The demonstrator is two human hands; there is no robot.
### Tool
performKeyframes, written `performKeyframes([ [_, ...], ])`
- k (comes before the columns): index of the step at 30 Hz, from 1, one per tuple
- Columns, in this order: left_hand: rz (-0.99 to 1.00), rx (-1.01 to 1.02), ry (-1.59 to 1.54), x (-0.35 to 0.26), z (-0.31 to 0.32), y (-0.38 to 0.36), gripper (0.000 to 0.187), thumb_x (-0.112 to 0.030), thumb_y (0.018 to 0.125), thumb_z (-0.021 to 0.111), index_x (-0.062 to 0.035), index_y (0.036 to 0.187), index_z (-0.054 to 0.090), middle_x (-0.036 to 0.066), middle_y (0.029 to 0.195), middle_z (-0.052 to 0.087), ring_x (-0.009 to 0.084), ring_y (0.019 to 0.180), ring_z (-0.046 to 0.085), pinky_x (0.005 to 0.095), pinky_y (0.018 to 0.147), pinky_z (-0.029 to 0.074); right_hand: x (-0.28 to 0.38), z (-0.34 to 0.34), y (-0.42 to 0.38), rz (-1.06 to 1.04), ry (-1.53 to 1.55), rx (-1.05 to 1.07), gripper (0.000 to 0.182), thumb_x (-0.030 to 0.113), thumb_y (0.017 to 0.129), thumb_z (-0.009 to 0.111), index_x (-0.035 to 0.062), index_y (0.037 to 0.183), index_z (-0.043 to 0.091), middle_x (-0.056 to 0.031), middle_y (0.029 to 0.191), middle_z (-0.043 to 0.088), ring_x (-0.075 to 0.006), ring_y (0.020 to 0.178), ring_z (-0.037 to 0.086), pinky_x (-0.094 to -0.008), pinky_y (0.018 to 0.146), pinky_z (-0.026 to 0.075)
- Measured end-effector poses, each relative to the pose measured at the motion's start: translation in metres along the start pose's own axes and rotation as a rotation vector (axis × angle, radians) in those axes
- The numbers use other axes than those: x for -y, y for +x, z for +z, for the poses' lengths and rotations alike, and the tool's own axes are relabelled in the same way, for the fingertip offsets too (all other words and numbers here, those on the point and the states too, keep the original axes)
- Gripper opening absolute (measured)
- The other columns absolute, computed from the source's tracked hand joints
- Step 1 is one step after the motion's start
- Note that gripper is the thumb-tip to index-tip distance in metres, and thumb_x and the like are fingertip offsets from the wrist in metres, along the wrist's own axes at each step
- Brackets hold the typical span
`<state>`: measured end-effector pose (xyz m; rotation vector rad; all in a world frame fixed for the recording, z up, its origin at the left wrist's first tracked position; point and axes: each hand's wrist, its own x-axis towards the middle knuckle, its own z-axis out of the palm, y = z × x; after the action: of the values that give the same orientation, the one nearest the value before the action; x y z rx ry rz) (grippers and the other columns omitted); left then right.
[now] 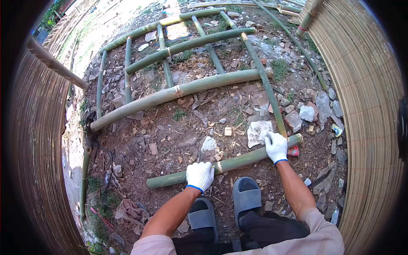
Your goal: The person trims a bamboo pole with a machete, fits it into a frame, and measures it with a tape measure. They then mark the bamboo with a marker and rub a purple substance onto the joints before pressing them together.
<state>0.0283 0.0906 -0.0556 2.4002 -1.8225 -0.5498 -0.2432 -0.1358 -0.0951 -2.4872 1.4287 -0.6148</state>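
Note:
A thick green bamboo pole lies across the ground just in front of my sandals. My left hand, in a white glove with a blue cuff, is closed over the pole left of its pale joint; a thin dark piece sticks up beside the fingers. My gloved right hand is near the pole's right end, fingers curled at the lower end of a thinner bamboo pole. That thinner pole runs up to a bamboo frame of crossed poles lying on the ground.
Bamboo screens stand at the left and right. White stones, rubble and a red wrapper lie on the dirt. An upright post stands at upper left; a long pole lies at upper right.

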Motion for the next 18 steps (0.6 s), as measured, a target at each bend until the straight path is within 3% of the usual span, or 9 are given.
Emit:
performKeyframes([
  [18,-0.019,0.042,0.002,-0.0001,0.0005,0.0007,0.026,-0.036,0.094,0.064,-0.0119,0.087,0.071,0.013,0.082,0.072,0.0338,0.079,0.071,0.0503,0.070,0.052,-0.0029,0.0034,-0.0011,-0.014,-0.020,-0.017,0.018,0.023,0.088,0.075,0.0116,0.103,0.075,-0.0144,0.083,0.070,-0.0372,0.080,0.068,-0.0503,0.076,0.051],
])
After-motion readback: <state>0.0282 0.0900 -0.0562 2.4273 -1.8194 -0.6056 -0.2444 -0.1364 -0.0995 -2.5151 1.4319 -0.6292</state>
